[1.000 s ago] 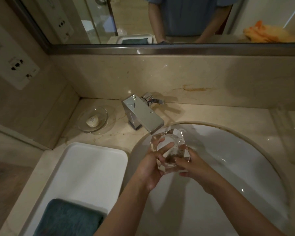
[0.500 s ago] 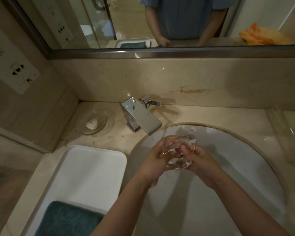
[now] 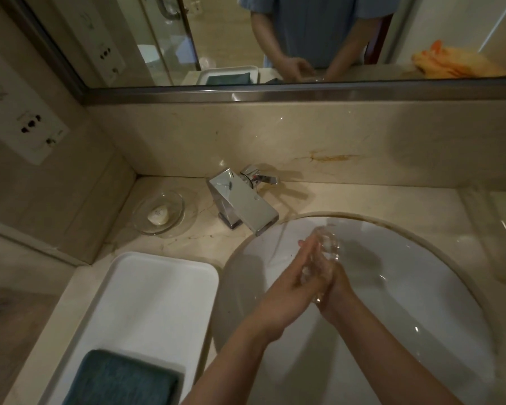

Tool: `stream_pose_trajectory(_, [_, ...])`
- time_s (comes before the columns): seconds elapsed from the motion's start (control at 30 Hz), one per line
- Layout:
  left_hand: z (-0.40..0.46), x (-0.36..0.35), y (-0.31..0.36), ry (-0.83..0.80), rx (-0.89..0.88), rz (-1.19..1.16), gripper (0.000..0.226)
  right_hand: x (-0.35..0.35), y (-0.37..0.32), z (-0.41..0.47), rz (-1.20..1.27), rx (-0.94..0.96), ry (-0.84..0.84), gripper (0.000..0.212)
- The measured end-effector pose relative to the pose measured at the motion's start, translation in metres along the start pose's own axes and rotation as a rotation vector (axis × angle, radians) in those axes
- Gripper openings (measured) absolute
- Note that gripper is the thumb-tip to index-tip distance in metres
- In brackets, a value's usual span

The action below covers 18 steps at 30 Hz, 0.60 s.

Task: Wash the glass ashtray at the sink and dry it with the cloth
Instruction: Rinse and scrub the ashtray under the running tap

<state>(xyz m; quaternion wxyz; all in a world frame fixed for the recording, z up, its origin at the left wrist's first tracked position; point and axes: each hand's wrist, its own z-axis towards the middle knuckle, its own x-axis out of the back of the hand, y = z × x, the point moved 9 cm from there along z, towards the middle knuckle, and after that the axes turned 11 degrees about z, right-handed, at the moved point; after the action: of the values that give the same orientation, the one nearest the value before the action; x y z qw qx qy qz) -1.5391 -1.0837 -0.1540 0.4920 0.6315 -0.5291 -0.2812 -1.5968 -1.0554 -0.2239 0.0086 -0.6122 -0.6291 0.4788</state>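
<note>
Presently, step: we judge the washing stage is in hand; drying not yet begun.
Ashtray: glass ashtray [image 3: 327, 252] sits over the sink [image 3: 421, 287], pressed between both palms, just right of where the faucet [image 3: 243, 200] spout ends.
Left hand: left hand [image 3: 289, 282] lies flat against the ashtray's near face, fingers together and extended along the glass.
Right hand: right hand [image 3: 338, 290] is clamped on the far face; its fingers are mostly hidden behind the glass.
Water: a thin stream seems to fall from the spout beside the hands; blur makes this uncertain.
Cloth: teal cloth [image 3: 120, 378] lies folded in the white tray [image 3: 158, 287] on the table [image 3: 348, 200], left of the sink, untouched.
Next move: we judge it calls for a full rinse, shaking off water, then a firm grip while carrying wet glass left to the cloth.
Risk: wet glass may slip.
Other: soap [image 3: 158, 214] rests in a clear dish [image 3: 176, 206] by the faucet.
Writing: none readable; no brand can be made out on the faucet.
</note>
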Motion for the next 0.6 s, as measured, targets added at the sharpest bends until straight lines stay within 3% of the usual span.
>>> stream_pose_trajectory(0.07, [0.000, -0.004, 0.002, -0.022, 0.023, 0.009, 0.058, -0.005, 0.001, -0.004, 0.011, -0.015, -0.007, 0.028])
stream_pose_trajectory(0.23, [0.019, 0.008, -0.008, 0.099, 0.062, 0.131, 0.055, -0.021, 0.012, -0.002, 0.086, -0.071, -0.064, 0.035])
stream_pose_trajectory(0.6, [0.057, 0.041, -0.064, 0.171, 0.380, -0.220, 0.055, -0.025, 0.052, 0.011, -0.130, -0.230, 0.032, 0.039])
